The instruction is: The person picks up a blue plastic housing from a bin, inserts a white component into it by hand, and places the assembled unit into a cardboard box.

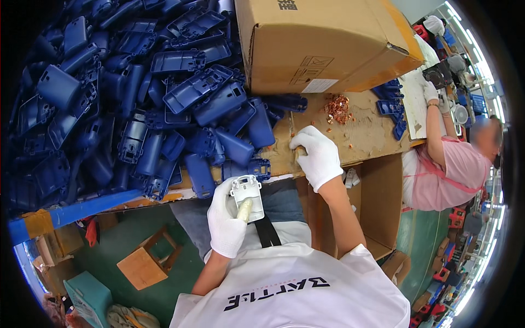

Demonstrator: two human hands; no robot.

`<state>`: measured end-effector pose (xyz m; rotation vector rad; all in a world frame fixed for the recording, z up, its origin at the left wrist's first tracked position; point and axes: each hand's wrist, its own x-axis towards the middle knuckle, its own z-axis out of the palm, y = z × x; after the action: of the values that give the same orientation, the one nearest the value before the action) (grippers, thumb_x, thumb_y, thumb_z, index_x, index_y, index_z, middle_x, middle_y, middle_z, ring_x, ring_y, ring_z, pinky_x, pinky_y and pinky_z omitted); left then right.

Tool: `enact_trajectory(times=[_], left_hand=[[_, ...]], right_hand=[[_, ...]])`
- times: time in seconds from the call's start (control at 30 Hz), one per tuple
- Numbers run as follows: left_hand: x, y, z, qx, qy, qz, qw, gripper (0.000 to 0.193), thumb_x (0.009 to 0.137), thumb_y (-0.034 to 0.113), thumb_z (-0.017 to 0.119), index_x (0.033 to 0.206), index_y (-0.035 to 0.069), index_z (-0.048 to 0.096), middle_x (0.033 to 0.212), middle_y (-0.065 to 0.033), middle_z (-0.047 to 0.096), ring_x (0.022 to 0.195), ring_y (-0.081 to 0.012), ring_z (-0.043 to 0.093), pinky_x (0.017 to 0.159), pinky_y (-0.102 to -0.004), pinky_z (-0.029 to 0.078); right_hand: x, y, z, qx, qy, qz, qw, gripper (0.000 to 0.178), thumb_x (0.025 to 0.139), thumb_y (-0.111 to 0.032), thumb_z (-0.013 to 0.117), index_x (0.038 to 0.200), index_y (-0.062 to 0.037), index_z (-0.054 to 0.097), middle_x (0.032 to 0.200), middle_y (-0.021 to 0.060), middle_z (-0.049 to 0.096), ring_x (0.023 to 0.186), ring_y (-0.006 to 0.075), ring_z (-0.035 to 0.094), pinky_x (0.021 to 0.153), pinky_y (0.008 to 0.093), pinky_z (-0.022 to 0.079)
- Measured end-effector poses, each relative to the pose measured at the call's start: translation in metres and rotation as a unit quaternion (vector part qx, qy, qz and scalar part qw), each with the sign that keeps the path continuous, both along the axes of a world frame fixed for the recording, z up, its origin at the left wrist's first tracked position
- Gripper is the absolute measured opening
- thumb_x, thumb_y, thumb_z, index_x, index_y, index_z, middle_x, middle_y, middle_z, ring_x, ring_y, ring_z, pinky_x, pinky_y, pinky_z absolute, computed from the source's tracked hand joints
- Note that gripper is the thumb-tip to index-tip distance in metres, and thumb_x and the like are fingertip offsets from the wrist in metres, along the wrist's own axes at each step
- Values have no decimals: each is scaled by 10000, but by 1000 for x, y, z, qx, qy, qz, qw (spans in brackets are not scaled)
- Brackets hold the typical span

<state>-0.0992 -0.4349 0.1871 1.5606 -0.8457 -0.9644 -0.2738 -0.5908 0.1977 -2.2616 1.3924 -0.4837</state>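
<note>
My left hand (226, 223), in a white knit glove, grips a white plastic housing (252, 192) just off the table's front edge. Its hollow side faces up, and a yellowish-covered thumb lies across the inside. My right hand (320, 157), gloved too, is over the brown tabletop with its fingers curled in a pinch. Whatever sits between those fingertips is too small or too hidden to name. Beyond it lies a small heap of copper-coloured metal bits (338, 109), with a few strays around. Blue plastic housings (219, 104) are piled high to the left and reach close to my left hand.
A large cardboard box (322, 49) stands at the back of the table. Several blue parts (391, 106) lie right of it. Below the right edge sits an open carton (383, 202) with white pieces inside. A co-worker in pink (445, 169) works at the far right.
</note>
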Motion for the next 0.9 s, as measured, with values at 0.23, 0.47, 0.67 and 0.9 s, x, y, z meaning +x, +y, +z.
enact_trajectory(times=[0.23,0.47,0.67,0.9], left_hand=[[1,7,-7,7,53,6,999,454,801,-74,662,1235,-12,542,1114,-133,635,1020,-175,619,888,-301,493],[7,13,-9,53,55,-19,997,419,805,-32,685,1205,8,567,1057,-117,668,946,-180,654,827,-297,520],[8,12,-4,68,39,-38,996,284,848,73,681,1109,-1,596,949,-110,681,851,-138,645,742,-282,511],[7,7,1,34,11,-62,997,272,849,73,677,1094,-9,595,945,-136,672,816,-174,653,728,-287,509]], right_hand=[[2,5,2,-21,-53,-63,996,378,713,105,617,1028,-97,668,880,75,641,752,243,625,698,309,498],[-3,16,1,-24,-128,-76,989,364,730,54,702,1069,-75,667,882,68,652,648,170,573,658,272,483],[-6,5,-6,-13,-7,-44,999,266,749,-98,738,995,-130,643,882,100,620,771,274,628,694,373,505],[7,6,-5,-97,218,3,971,101,838,-151,629,915,-100,588,884,118,586,829,313,641,747,424,531]])
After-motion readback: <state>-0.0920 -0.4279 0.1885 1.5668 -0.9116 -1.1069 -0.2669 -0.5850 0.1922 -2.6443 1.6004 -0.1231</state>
